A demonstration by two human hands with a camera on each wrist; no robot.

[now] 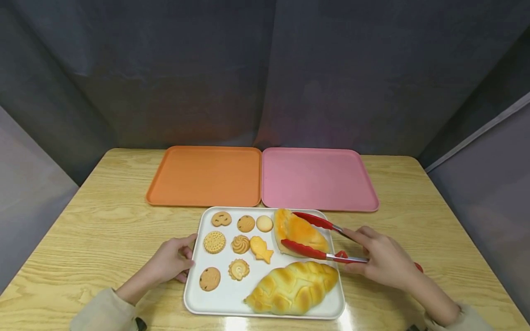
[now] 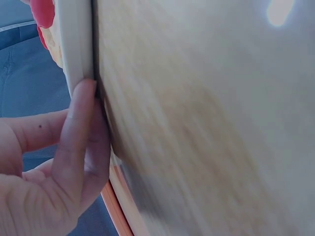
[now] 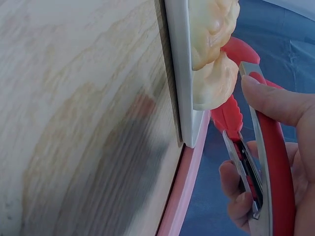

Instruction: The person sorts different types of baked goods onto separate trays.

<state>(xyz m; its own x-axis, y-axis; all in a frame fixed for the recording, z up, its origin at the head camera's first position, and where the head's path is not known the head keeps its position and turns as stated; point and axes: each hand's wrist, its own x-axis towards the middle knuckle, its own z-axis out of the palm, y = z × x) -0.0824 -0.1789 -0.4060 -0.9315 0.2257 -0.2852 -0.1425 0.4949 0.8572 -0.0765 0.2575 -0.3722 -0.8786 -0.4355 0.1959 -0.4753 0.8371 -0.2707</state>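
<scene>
My right hand [image 1: 383, 257] grips red-tipped tongs [image 3: 275, 162] by their handles. The red heads [image 1: 306, 249] straddle a golden, triangular bread piece [image 1: 304, 232] at the back right of a white tray [image 1: 232, 305], one head on each side of it. In front of it lies a braided loaf [image 1: 294, 287]. Beside the tray's left edge is my left hand [image 1: 169, 262], with loosely bent fingers touching the rim. In the left wrist view, a fingertip [image 2: 84, 91] lies against the tray's outer side. Several cookies, including a fish-shaped one [image 1: 260, 249], cover the tray's left half.
Behind the white tray stand an orange tray [image 1: 207, 202] on the left and a pink tray [image 1: 319, 207] on the right, side by side. All rest on a wooden table [image 1: 103, 230]. A dark curtain [image 1: 265, 73] hangs at the back.
</scene>
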